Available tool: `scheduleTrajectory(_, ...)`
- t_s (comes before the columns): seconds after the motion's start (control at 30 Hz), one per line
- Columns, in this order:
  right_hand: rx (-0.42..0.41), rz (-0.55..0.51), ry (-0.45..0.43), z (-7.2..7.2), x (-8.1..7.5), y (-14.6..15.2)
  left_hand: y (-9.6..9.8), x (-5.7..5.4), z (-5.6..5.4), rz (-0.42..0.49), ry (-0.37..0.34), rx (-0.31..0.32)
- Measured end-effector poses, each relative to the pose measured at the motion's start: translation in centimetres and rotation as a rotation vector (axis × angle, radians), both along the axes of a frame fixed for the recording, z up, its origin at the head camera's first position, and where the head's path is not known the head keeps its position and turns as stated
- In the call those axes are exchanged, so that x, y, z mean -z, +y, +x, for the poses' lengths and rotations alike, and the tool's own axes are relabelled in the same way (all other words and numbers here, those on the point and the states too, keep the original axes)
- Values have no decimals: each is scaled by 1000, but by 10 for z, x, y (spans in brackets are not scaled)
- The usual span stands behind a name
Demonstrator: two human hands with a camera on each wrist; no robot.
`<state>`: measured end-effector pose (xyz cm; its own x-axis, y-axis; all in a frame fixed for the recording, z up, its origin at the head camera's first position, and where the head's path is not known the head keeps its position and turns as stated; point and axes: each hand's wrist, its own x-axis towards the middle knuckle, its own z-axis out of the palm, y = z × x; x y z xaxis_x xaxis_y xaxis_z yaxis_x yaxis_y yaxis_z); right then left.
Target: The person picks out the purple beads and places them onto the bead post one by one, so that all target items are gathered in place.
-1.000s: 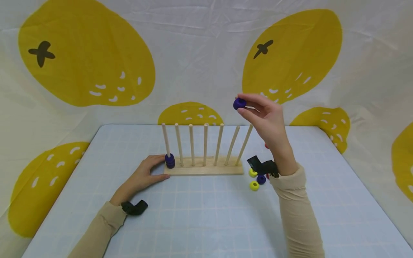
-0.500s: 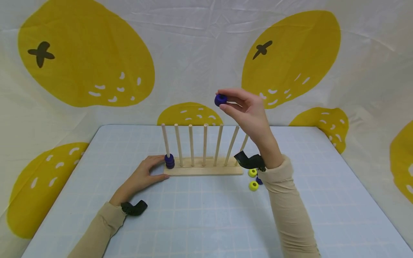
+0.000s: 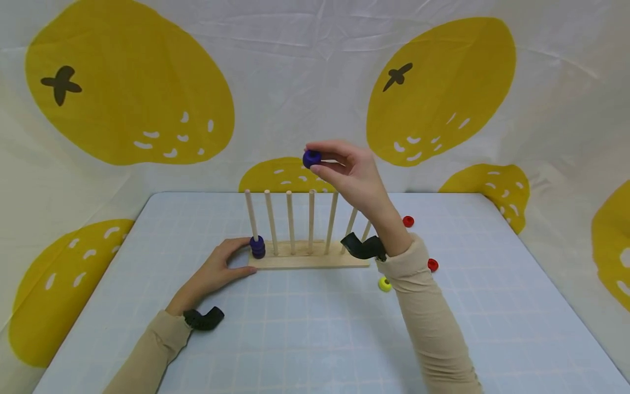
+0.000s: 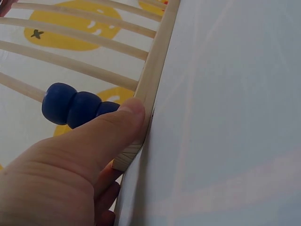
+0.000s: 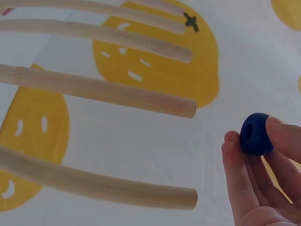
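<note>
**Matt wood, smooth gloss**

The bead [image 5: 257, 134] in the right hand [image 3: 351, 171] looks smooth and slightly glossy. The pegs [image 5: 103, 92] beside that hand are matt wood, like the base [image 3: 307, 262] in the left hand [image 3: 220, 265]. Behind both hands, the sleeves [image 3: 430, 314] are matt cloth; beyond the hands, the sheet [image 3: 302, 76] looks creased.

I see left hand [image 4: 70, 160] gripping wooden base [image 4: 149, 84] at its end, thumb against it. On end peg [image 4: 21, 87] I count three blue beads [image 4: 83, 109], touching, innermost partly behind thumb. Pale tabletop [image 4: 225, 117] fills the right.
</note>
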<state>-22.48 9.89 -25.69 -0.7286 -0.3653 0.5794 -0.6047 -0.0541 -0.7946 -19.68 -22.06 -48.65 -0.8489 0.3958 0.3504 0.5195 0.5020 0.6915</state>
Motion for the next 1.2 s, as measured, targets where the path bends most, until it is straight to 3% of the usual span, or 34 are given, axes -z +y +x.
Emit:
scheduleTrajectory(0.13,-19,15,-11,-2,-1,-8,-1,-1,0,-6,-4,2)
scheduleTrajectory(0.77,-106,50,-57,-4,3,-45,0,0,-1,5,105,51)
scheduleTrajectory(1.03,-148,64,-55,-8,8,-64,-1,2,-2,8,84,48)
scheduleTrajectory(1.2,-177,91,-60,-11,12,-72,-2,3,-3,7,106,47)
